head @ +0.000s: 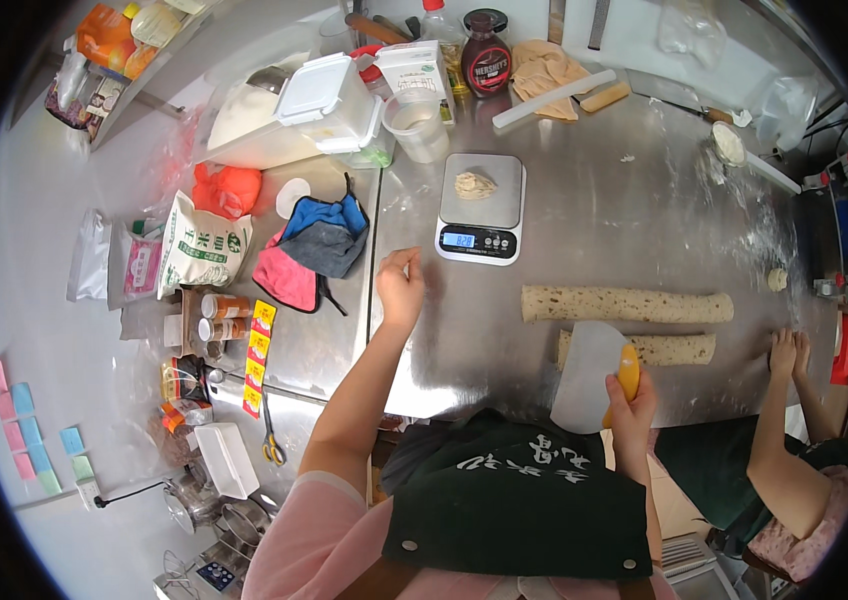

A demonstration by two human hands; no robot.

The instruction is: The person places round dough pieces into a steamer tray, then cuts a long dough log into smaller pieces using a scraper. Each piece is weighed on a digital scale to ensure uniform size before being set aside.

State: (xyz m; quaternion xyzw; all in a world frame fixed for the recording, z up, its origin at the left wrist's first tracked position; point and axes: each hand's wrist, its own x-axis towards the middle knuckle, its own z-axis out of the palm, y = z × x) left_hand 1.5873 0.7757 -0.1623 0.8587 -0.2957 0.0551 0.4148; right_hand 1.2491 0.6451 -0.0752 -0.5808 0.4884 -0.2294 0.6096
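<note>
In my right hand (632, 405) is the yellow handle of a dough scraper (590, 371), its wide blade tilted over the left part of the nearer dough log (675, 349). A longer speckled dough log (626, 304) lies just beyond it. My left hand (400, 281) rests near the seam of the steel tables, with its fingers curled; whether it holds anything cannot be told. Farther off, a digital kitchen scale (479, 244) bears a small lump of dough (474, 185) and its display is lit.
Cloths (326, 244) lie left of my left hand. Plastic tubs (330, 101), a clear measuring cup (416, 127) and a syrup bottle (487, 60) line the back. At the right, a co-worker's hands (788, 352) touch the steel table (619, 217) near a small dough piece (777, 280).
</note>
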